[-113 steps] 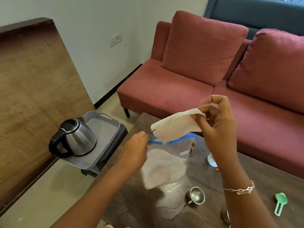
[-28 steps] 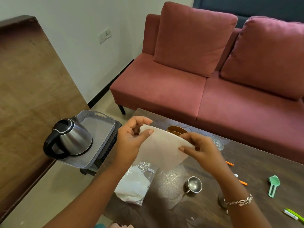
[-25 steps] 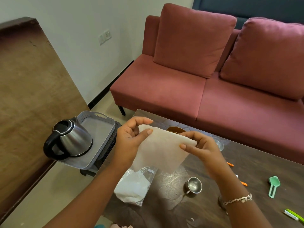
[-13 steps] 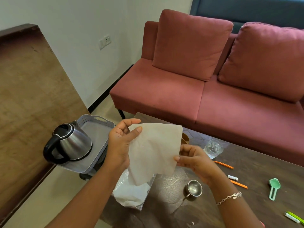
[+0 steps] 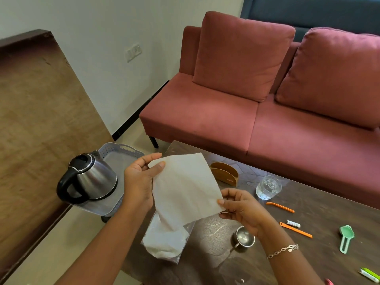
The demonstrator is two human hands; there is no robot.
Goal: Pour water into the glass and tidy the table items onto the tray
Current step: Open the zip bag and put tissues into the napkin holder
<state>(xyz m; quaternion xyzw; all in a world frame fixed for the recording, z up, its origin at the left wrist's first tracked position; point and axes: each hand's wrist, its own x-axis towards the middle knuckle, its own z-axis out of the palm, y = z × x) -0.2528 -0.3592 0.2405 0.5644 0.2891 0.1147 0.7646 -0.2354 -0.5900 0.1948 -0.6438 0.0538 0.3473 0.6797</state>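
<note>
I hold a white paper napkin (image 5: pixel 185 190) above the dark table (image 5: pixel 320 251). My left hand (image 5: pixel 139 182) pinches its upper left corner and my right hand (image 5: pixel 240 208) pinches its lower right edge. A clear plastic bag (image 5: pixel 164 241) with more napkins lies on the table under it. A clear glass (image 5: pixel 268 187) stands farther back. A steel kettle (image 5: pixel 90 178) sits on the grey tray (image 5: pixel 123 159) at the left, off the table.
A wooden napkin holder (image 5: pixel 224 173) stands behind the napkin. A small steel cup (image 5: pixel 243 239), two orange sticks (image 5: pixel 280 207), a small white tube (image 5: pixel 293 223), a green scoop (image 5: pixel 346 236) and a green-white pen (image 5: pixel 369 274) lie on the table. A red sofa (image 5: pixel 205 116) borders its far side.
The napkin came out of the bag, which now lies on the table. Over the last second both hands have spread the napkin flatter, and the right hand has slid to its lower edge.
</note>
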